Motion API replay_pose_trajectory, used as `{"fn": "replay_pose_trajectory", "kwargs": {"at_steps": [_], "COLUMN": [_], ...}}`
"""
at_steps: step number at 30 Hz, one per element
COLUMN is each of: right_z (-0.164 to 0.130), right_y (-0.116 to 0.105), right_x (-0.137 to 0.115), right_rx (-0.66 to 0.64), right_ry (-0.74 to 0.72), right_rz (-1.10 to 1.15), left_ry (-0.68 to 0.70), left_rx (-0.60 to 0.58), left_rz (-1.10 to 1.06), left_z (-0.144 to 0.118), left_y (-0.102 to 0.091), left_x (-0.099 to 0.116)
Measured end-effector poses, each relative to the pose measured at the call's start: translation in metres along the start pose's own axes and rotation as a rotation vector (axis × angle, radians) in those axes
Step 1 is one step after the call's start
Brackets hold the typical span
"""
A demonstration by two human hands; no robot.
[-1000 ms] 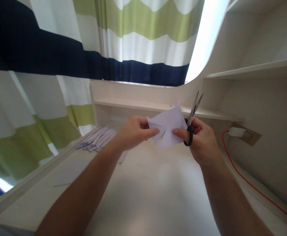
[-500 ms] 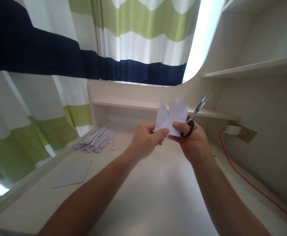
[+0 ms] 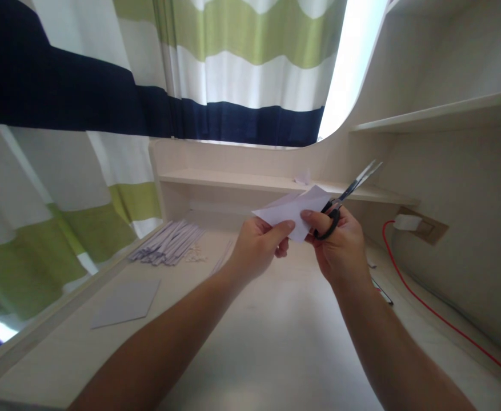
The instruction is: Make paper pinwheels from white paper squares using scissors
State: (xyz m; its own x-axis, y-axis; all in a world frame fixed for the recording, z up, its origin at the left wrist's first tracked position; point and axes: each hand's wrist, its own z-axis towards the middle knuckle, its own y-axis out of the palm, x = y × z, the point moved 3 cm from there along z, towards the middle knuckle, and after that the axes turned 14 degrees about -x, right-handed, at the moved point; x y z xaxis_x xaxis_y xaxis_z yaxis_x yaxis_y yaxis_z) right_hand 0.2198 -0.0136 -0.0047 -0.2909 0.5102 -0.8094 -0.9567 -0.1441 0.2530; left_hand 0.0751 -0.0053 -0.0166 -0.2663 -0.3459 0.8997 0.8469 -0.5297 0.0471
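Note:
A folded white piece of paper (image 3: 298,210) is held up above the desk between both hands. My left hand (image 3: 259,245) is closed on its lower left part, thumb on top. My right hand (image 3: 340,245) pinches the right side of the paper between thumb and fingers. Black-handled scissors (image 3: 348,191) hang on that same hand, their handle around its fingers. The blades point up to the right, slightly apart and away from the paper.
On the desk's left lie a pile of thin paper strips (image 3: 167,242), small pale pieces (image 3: 196,254) and a flat white sheet (image 3: 125,303). A paper scrap (image 3: 302,177) rests on the back shelf (image 3: 233,179). At right, a red cable (image 3: 430,311) runs from a white plug (image 3: 407,222).
The paper has turned and been refolded in my hands; the notch at its top no longer shows. The scissors have shifted slightly right with my right hand.

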Motion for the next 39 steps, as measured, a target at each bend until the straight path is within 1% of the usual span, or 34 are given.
{"fn": "replay_pose_trajectory", "kwargs": {"at_steps": [3,7,10,13,16,18,20,23,26,28,30,32,39], "right_z": [0.001,0.002,0.001,0.0,0.001,0.002,0.003,0.001,-0.006,-0.011,-0.014,-0.016,-0.018], "right_y": [-0.002,-0.004,-0.002,0.0,-0.002,-0.005,-0.007,-0.007,-0.001,0.005,0.01,0.015,0.02], "right_x": [-0.002,-0.006,-0.007,-0.008,-0.01,-0.011,-0.013,-0.014,-0.01,-0.008,-0.005,-0.004,-0.005], "right_rx": [-0.037,-0.071,-0.073,-0.044,-0.053,-0.116,-0.226,-0.452,-0.691,-0.782,-0.82,-0.838,-0.824], "right_ry": [0.023,0.012,0.015,0.002,0.025,0.088,0.173,0.287,0.405,0.453,0.469,0.476,0.453], "right_rz": [-0.038,-0.047,-0.033,-0.026,-0.062,-0.116,-0.198,-0.352,-0.427,-0.436,-0.437,-0.434,-0.385], "left_ry": [0.006,-0.026,-0.036,-0.027,-0.028,-0.009,0.026,0.077,0.114,0.134,0.145,0.149,0.161], "left_rx": [0.007,-0.024,-0.043,-0.061,-0.019,0.035,0.084,0.141,0.222,0.284,0.32,0.32,0.238], "left_rz": [0.069,0.129,0.125,0.115,0.141,0.168,0.19,0.268,0.387,0.448,0.485,0.496,0.478], "left_z": [-0.001,-0.002,-0.002,-0.002,-0.002,-0.002,-0.004,-0.009,-0.017,-0.021,-0.024,-0.025,-0.023], "left_y": [-0.009,-0.02,-0.022,-0.022,-0.028,-0.035,-0.044,-0.053,-0.059,-0.061,-0.061,-0.059,-0.05], "left_x": [0.009,0.017,0.018,0.018,0.022,0.029,0.039,0.055,0.068,0.075,0.078,0.078,0.074]}}
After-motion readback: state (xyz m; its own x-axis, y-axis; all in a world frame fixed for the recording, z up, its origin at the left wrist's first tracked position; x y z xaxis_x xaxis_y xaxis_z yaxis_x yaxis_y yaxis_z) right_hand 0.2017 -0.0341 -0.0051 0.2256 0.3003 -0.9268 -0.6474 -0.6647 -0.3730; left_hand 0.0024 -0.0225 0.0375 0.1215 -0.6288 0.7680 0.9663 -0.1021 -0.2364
